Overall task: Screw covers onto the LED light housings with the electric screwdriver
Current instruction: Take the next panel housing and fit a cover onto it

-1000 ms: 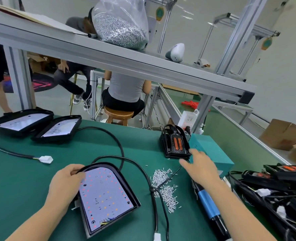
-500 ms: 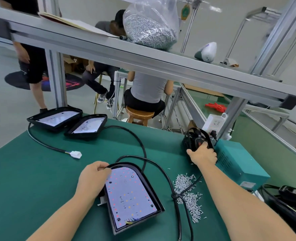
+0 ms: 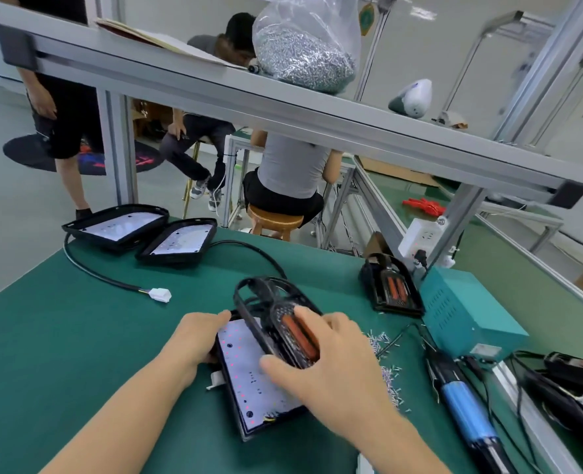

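While your left hand point(image 3: 194, 340) grips the light housing point(image 3: 249, 378) at the frame's middle, your right hand point(image 3: 331, 364) holds the black cover point(image 3: 283, 323) tilted over it.

The motion-blurred cover point(image 3: 285, 319) and right hand point(image 3: 331, 367) hide much of the housing point(image 3: 249, 381).

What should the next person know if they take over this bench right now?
Left hand grips the far-left edge of the open LED housing on the green mat.
Right hand holds a black cover tilted over the housing, not seated yet.
Electric screwdriver lies untouched to the right; loose screws lie between it and the housing.
Another cover waits by the teal box; two open housings sit at the far left.
Done: cover fetched. Left: seat it, drive the screws, repeat for the rest.
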Motion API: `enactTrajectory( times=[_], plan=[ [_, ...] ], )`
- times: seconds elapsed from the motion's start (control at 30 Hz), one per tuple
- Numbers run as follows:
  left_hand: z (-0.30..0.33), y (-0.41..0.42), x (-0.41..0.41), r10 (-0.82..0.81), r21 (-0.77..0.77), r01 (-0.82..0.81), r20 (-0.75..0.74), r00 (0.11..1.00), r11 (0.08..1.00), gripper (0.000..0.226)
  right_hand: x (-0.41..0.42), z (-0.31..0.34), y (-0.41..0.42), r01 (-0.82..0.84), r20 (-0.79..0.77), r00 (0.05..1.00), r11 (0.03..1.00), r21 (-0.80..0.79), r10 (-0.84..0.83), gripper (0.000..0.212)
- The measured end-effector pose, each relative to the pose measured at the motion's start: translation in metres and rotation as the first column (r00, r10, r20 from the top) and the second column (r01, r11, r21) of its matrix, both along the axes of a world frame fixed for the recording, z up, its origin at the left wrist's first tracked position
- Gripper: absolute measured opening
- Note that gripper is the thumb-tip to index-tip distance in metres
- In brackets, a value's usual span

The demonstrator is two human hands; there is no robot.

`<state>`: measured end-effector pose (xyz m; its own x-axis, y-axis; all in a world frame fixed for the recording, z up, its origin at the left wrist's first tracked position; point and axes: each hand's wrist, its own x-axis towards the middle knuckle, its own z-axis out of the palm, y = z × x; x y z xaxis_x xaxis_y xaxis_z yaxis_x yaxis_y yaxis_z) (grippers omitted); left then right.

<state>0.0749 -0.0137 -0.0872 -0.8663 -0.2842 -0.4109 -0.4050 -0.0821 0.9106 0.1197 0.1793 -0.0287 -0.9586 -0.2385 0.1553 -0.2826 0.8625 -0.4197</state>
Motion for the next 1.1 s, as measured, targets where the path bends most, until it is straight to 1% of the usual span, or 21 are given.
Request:
enactTrajectory(
  times=[0.07,0.13,0.2,0.27,0.33,0.43,0.47,0.5,0.53,0.57,0.6,0.7,0.77,0.83,0.9,0.97,1.03,1.1],
  plan=[
    [-0.001,0.001,0.003,0.019,0.067,-0.017,-0.022,1.0,0.998,0.029,0.011,-0.011,-0.01,0.004,-0.006,1.0,0.997,0.072,-0.003,0.09],
    [-0.001,0.002,0.006,0.044,0.148,-0.04,-0.023,0.999,0.988,0.037,0.016,-0.019,-0.017,0.022,-0.025,0.999,0.995,0.102,-0.02,0.092],
    [-0.003,0.002,0.008,0.05,0.222,-0.045,-0.017,0.999,0.974,0.037,0.021,-0.026,-0.023,0.043,-0.048,0.998,0.993,0.111,-0.038,0.093],
    [-0.004,0.0,0.01,0.06,0.281,-0.05,-0.027,0.998,0.958,0.035,0.025,-0.034,-0.028,0.057,-0.135,0.99,0.992,0.109,-0.042,0.094],
    [-0.007,-0.001,0.01,0.07,0.337,-0.052,-0.041,0.997,0.94,0.034,0.031,-0.038,-0.031,0.069,-0.154,0.987,0.993,0.093,-0.054,0.093],
    [-0.008,0.0,0.014,0.101,0.401,-0.065,-0.07,0.992,0.914,0.035,0.036,-0.042,-0.028,0.065,-0.222,0.974,0.994,0.089,-0.044,0.083],
    [-0.007,0.001,0.014,0.113,0.43,-0.07,-0.076,0.991,0.9,0.037,0.037,-0.044,-0.026,0.063,-0.236,0.971,0.994,0.09,-0.04,0.082],
    [-0.007,0.002,0.015,0.12,0.452,-0.07,-0.083,0.989,0.889,0.039,0.037,-0.046,-0.025,0.055,-0.205,0.978,0.993,0.102,-0.033,0.086],
    [-0.006,0.003,0.016,0.111,0.455,-0.057,-0.093,0.99,0.889,0.04,0.036,-0.05,-0.024,0.042,-0.146,0.989,0.992,0.117,-0.025,0.091],
    [-0.006,0.004,0.017,0.087,0.446,-0.031,-0.107,0.99,0.895,0.041,0.037,-0.053,-0.023,0.023,-0.059,0.998,0.995,0.099,-0.017,0.096],
    [-0.006,0.006,0.019,0.063,0.434,-0.004,-0.121,0.991,0.901,0.042,0.036,-0.057,-0.022,0.023,-0.033,0.999,0.997,0.071,-0.02,0.098],
    [-0.005,0.007,0.02,0.027,0.449,0.048,-0.159,0.987,0.892,0.041,0.028,-0.058,-0.021,0.011,-0.089,0.996,0.999,0.04,-0.008,0.089],
    [-0.004,0.006,0.021,-0.005,0.442,0.079,-0.165,0.986,0.894,0.041,0.022,-0.057,-0.019,-0.03,-0.113,0.993,0.997,0.066,0.038,0.08],
    [-0.002,0.008,0.022,-0.037,0.399,0.098,-0.159,0.987,0.912,0.036,0.016,-0.059,-0.016,-0.056,-0.1,0.993,0.992,0.109,0.067,0.073],
    [-0.003,0.012,0.02,0.008,0.339,0.045,-0.154,0.988,0.94,0.025,0.013,-0.06,-0.015,-0.073,-0.092,0.992,0.988,0.136,0.086,0.074],
    [-0.004,0.013,0.019,0.089,0.272,-0.054,-0.119,0.989,0.961,0.027,0.015,-0.057,-0.015,-0.106,-0.128,0.984,0.984,0.14,0.125,0.08],
    [-0.005,0.011,0.019,0.121,0.209,-0.099,-0.092,0.988,0.973,0.028,0.02,-0.054,-0.01,-0.141,-0.159,0.976,0.989,0.054,0.148,0.073],
    [-0.006,0.008,0.02,0.121,0.154,-0.107,-0.09,0.989,0.982,0.026,0.022,-0.051,0.007,-0.115,-0.229,0.969,0.991,-0.07,0.097,0.057]
  ],
)
